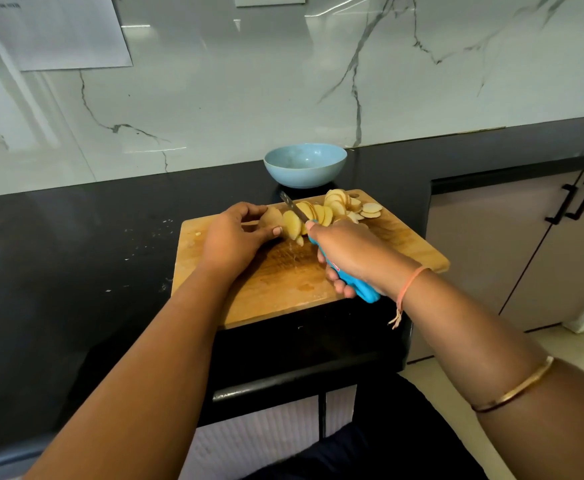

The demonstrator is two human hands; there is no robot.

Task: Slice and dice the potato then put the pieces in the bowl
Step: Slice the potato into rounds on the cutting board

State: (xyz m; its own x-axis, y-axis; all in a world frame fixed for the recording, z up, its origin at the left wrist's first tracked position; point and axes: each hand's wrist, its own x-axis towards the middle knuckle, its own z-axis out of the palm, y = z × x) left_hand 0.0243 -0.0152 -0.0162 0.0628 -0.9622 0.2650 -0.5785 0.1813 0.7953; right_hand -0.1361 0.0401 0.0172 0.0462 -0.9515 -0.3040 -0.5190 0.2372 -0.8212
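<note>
Slicing stage: the left hand pinches the unsliced potato stub on the cutting board, fingers curled round it. The right hand grips the blue-handled knife, whose blade stands just beside the left thumb. Cut slices fan toward the board's far right corner. The bowl sits behind on the tabletop and looks empty. Likely hazards: the short stub leaves little margin, so a slip could nick the thumb, and leaning slices may slide off the board.
</note>
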